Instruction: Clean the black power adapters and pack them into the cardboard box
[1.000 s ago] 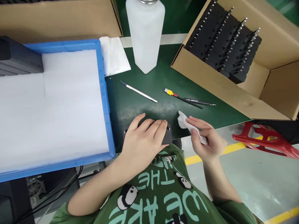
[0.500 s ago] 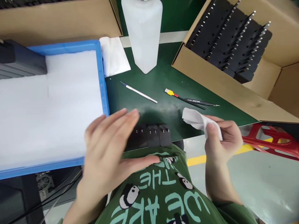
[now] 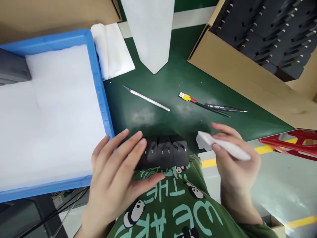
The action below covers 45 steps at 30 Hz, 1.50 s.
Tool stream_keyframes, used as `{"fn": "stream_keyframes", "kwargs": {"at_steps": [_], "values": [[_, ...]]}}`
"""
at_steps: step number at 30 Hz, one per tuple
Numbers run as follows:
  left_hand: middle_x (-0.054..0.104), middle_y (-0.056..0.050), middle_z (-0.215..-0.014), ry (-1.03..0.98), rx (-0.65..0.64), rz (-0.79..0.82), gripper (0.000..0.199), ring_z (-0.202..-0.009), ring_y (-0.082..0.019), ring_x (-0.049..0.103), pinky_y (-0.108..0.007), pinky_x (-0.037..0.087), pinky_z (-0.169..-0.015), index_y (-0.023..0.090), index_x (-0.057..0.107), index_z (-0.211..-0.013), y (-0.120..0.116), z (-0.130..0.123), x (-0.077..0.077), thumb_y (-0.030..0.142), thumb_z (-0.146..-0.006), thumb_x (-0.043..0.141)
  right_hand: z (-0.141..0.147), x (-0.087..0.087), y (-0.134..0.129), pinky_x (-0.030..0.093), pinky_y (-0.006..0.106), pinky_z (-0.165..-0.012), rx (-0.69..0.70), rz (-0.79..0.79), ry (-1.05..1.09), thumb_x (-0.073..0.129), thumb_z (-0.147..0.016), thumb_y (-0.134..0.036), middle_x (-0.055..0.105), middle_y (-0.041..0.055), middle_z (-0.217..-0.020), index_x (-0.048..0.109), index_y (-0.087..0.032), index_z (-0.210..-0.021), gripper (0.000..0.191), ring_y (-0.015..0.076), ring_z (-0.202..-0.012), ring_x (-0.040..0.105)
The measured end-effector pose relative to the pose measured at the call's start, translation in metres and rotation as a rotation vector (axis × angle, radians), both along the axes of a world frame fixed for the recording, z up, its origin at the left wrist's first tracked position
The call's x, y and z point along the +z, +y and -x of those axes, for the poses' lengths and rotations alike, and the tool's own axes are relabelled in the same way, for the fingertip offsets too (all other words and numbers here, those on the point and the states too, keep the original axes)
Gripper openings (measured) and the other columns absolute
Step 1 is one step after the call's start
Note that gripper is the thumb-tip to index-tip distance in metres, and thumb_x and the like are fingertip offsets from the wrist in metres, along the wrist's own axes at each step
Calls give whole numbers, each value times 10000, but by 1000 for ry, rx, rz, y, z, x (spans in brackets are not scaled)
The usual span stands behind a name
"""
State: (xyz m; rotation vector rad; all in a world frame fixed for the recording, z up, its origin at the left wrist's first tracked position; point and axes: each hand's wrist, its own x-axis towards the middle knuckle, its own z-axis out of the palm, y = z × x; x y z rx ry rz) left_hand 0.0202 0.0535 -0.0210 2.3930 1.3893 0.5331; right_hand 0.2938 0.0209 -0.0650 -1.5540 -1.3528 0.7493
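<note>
Along the front edge of the green table sits a row of black plug adapters [image 3: 168, 153], their metal prongs facing up. My left hand [image 3: 119, 168] is over the left end of that row with fingers stretched and thumb apart; it hides part of the row, and I cannot tell whether it touches. To the right of the adapters, my right hand [image 3: 235, 158] pinches a folded white cloth [image 3: 229, 147] between thumb and fingers. One end of the cloth hangs just by the table edge.
A craft knife [image 3: 148, 99], a USB cable [image 3: 198, 103] and black tweezers [image 3: 223, 107] lie mid-table. Left is a white-lined blue tray [image 3: 99, 89] beside folded white cloths [image 3: 114, 53]. A white bottle [image 3: 151, 36] stands behind. A cardboard box [image 3: 235, 66] of adapters is at right.
My left hand has come down closer to the adapter row. The cloth in my right hand has shifted its shape and now points along the hand. The camera view has moved closer to the table.
</note>
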Motion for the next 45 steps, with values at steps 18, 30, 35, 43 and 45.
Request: {"fn": "stream_keyframes", "kwargs": {"at_steps": [18, 30, 35, 43, 45], "values": [[760, -100, -1170, 137, -246, -14, 423, -1152, -370, 642, -604, 366, -1085, 136, 624, -1278, 18, -42, 1, 299, -898, 709, 11, 6, -5, 605, 394, -782, 307, -253, -632, 472, -901, -3, 693, 126, -1026, 579, -170, -1362, 502, 246, -900, 670], [759, -71, -1180, 122, -239, -10, 389, -1164, -342, 640, -586, 364, -1111, 186, 619, -1281, 18, -41, -2, 284, -911, 687, 43, 13, -15, 593, 413, -803, 436, -292, -597, 487, -901, -17, 659, 172, -1050, 518, -29, -1387, 488, 265, -936, 634], [762, -70, -1171, 110, -234, -36, 377, -1155, -343, 644, -591, 369, -1107, 197, 622, -1274, 17, -40, -4, 327, -924, 673, 38, 16, -13, 595, 412, -789, 418, -202, -744, 426, -865, 33, 657, 181, -1018, 554, -35, -1312, 470, 273, -905, 629], [750, -125, -1125, 128, -243, -35, 420, -1166, -377, 639, -596, 344, -1122, 139, 626, -1223, 18, -44, -12, 346, -868, 717, 4, -1, 1, 534, 492, -1006, 231, -100, -671, 529, -882, -69, 578, 190, -1290, 498, -155, -1445, 570, 327, -1218, 582], [751, -112, -1105, 78, -226, -41, 388, -1176, -367, 639, -580, 346, -1127, 157, 627, -1196, 19, -45, -12, 327, -859, 720, 2, 6, 5, 459, 593, -1075, 235, -127, -668, 575, -904, -158, 511, 205, -1395, 461, -172, -1482, 589, 377, -1323, 498]]}}
